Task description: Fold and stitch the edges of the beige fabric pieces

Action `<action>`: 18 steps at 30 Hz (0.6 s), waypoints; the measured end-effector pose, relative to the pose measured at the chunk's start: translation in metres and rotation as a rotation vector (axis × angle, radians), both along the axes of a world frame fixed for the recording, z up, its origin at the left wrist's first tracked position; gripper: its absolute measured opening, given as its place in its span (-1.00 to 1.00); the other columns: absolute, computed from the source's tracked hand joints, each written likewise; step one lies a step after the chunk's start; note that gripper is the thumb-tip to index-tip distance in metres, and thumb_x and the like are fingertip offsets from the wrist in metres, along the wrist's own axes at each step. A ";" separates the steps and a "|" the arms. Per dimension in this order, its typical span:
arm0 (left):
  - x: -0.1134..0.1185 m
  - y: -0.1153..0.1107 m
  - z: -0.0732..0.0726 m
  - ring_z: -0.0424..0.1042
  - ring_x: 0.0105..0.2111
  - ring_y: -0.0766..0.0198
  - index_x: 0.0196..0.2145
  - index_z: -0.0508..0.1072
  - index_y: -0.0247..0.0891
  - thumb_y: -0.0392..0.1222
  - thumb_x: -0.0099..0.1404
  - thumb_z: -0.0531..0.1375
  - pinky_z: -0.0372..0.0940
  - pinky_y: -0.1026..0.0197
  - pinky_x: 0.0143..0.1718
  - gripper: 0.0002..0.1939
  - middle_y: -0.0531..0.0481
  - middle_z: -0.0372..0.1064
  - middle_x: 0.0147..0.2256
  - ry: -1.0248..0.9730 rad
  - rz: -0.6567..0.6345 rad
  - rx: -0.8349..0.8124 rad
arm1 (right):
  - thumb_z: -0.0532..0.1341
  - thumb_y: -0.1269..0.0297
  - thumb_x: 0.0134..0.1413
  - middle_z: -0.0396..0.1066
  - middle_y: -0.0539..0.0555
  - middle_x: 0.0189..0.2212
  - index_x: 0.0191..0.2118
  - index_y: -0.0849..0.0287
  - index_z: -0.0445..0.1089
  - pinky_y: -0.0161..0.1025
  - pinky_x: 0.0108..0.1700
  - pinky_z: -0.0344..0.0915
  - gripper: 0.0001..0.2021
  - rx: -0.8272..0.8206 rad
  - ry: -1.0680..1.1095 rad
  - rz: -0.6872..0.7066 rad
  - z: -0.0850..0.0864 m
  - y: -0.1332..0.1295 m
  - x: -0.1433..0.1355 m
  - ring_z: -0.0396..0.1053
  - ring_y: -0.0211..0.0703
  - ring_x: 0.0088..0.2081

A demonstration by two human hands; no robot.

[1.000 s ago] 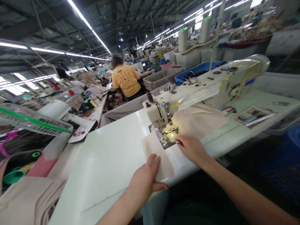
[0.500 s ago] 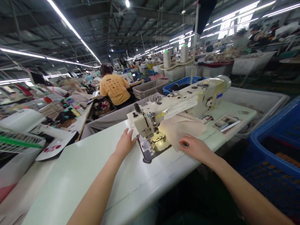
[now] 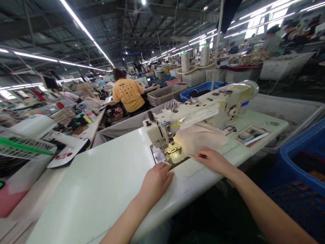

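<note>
A white sewing machine (image 3: 203,105) stands on the pale green table (image 3: 111,166), its lamp lighting the needle area and metal plate. A beige fabric piece (image 3: 203,139) lies bunched under the machine arm, right of the needle. My left hand (image 3: 157,179) rests palm down at the front edge of the plate, fingers forward and thumb apart, with nothing visible in it. At the fabric's near edge, my right hand (image 3: 214,162) is closed, thumb and fingers pinched on the cloth. A small dark spot shows between those fingers; I cannot tell what it is.
A small tool tray (image 3: 250,135) sits at the table's right. Blue crates (image 3: 304,152) stand close on the right. Thread cones (image 3: 185,61) rise behind the machine. A co-worker in a yellow shirt (image 3: 128,95) sits beyond a grey cloth-lined bin (image 3: 119,125).
My left hand has moved from the left of the needle area toward me and right, to the plate's front edge. My right hand stays at the fabric. The view has shifted slightly left.
</note>
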State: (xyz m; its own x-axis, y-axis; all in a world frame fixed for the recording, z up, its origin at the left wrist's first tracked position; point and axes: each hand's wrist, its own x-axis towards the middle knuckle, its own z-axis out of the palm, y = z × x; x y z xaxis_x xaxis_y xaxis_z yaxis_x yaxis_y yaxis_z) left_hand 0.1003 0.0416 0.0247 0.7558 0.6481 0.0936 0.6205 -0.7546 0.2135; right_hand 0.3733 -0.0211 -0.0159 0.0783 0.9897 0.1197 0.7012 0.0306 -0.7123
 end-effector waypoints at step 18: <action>0.070 0.012 -0.018 0.37 0.07 0.07 0.07 0.44 -0.27 -0.49 0.30 0.11 0.36 0.00 0.12 -0.59 -0.13 0.43 0.04 -0.050 -0.280 0.022 | 0.33 0.28 0.11 0.44 0.04 -0.34 -0.33 0.16 0.40 -0.26 -0.35 0.09 -0.89 -0.033 -0.191 -0.149 0.007 -0.004 -0.020 0.38 -0.10 -0.32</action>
State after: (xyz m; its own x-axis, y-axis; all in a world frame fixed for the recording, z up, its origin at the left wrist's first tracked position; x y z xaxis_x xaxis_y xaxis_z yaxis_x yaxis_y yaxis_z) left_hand 0.1706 0.0537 0.0068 0.8991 0.4123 0.1473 0.3765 -0.8998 0.2206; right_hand 0.3538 -0.0246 -0.0092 0.2027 0.9726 0.1137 0.8186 -0.1046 -0.5648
